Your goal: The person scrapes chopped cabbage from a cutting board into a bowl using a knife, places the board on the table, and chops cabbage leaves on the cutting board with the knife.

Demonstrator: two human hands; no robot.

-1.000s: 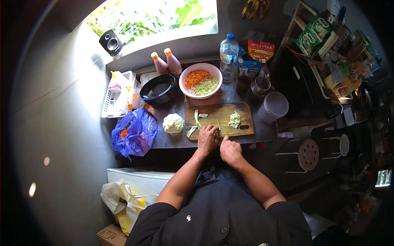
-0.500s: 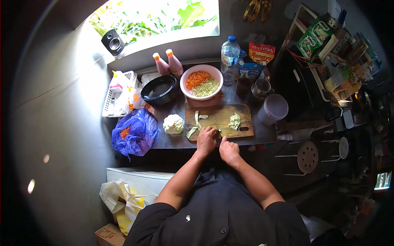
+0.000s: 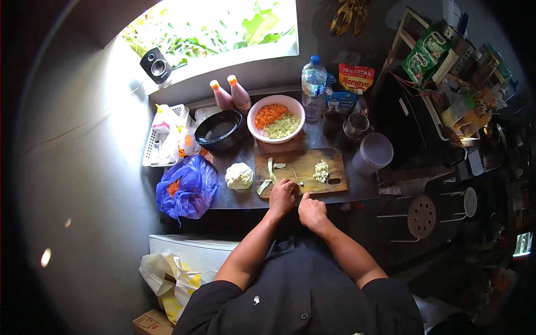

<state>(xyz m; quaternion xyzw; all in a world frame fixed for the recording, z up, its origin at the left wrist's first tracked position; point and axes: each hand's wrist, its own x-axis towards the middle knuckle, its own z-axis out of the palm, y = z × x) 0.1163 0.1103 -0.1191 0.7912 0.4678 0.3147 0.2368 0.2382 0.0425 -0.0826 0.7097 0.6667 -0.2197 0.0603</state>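
A wooden cutting board lies at the table's front edge. My right hand is closed round the handle of a knife, its thin blade pointing away from me across the board. Just left of the blade, my left hand presses curled fingers on a cabbage leaf piece, mostly hidden beneath them. Small pale cut bits lie by the blade. Cabbage strips rest on the board's left part, and a heap of shredded cabbage on its right. A cabbage head sits beside the board.
Behind the board stands a pink bowl of shredded carrot and cabbage, next to a black basin. A blue plastic bag and a white basket are at left. A water bottle and a lidded container stand at right.
The view has shifted slightly, so the table items appear a little lower and to the right. Both hands keep nearly the same place at the board, and the knife stays beside the left fingers.
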